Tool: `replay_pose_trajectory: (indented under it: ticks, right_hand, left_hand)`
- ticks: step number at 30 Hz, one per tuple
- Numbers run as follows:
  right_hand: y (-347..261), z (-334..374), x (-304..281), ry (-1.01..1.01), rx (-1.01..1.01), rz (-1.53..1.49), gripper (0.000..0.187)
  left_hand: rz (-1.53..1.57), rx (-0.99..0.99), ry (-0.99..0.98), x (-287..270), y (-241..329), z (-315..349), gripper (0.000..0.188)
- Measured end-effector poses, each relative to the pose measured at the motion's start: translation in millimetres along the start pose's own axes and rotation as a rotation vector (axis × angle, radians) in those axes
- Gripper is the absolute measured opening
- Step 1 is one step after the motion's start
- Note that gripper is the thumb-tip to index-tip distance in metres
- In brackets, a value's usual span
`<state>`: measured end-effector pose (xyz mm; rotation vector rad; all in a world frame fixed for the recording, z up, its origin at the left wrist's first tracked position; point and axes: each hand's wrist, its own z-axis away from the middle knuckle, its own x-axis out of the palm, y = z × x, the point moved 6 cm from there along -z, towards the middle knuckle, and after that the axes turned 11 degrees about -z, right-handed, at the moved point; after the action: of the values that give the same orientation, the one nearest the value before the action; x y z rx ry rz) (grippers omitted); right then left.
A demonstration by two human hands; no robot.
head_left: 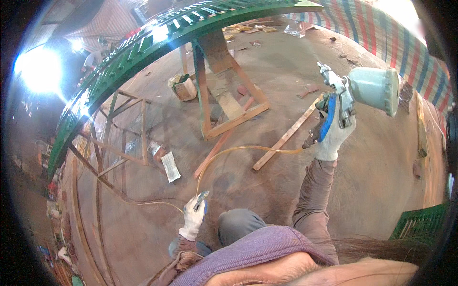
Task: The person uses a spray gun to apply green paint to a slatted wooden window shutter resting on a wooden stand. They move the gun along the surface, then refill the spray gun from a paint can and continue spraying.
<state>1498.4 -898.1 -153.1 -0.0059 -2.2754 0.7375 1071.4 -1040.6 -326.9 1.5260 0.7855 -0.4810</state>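
My right hand (336, 143), in a white glove, is wrapped round the grip of a spray gun (355, 90). A pale grey-green cup sits sideways on the gun, and its nozzle points away toward the upper left. From the grip's lower end a thin amber hose (238, 148) curves down to my left hand (193, 219). That gloved hand is closed on the hose, with a small grey piece showing at its fingers that I cannot make out. The hose runs on leftward. Ahead, a long glossy green slatted panel (125, 67) arches across the view, apart from both hands.
Beneath the panel stand a wooden trestle (238, 121) and a thin frame (144, 136). A dirty white bucket (184, 88) and a loose plank (286, 136) are on the floor. Striped sheeting (381, 35) hangs at the right; another green slatted piece (420, 221) lies lower right.
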Motion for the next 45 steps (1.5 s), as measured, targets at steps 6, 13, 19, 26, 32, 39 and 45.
replay_pose_trajectory:
  ticks: [6, 13, 19, 26, 32, 39, 45]
  right_hand:
    - [9, -46, -26, 0.045, -0.054, 0.044, 0.016]
    - [8, -97, -60, 0.215, -0.112, 0.129, 0.016]
    - [12, -112, -81, 0.047, 0.018, 0.024, 0.024]
    - [-8, -68, -39, -0.211, 0.292, -0.043, 0.019]
    - [14, -108, -54, -0.104, 0.264, -0.098, 0.019]
    - [18, -139, -73, 0.044, 0.102, 0.032, 0.021]
    - [13, -99, -64, 0.001, 0.109, 0.018, 0.019]
  left_hand:
    - [-0.017, 0.162, -0.009, 15, 5, -10, 0.029]
    - [0.066, 0.109, -0.120, 35, 24, -19, 0.028]
    - [0.024, 0.182, -0.152, 43, 49, -23, 0.026]
    - [-0.015, 0.132, -0.179, 41, 52, -22, 0.025]
    - [-0.001, 0.137, -0.203, 44, 53, -20, 0.026]
    - [0.015, 0.146, -0.210, 42, 70, -18, 0.026]
    - [0.459, -0.126, -0.292, 49, 62, -11, 0.028]
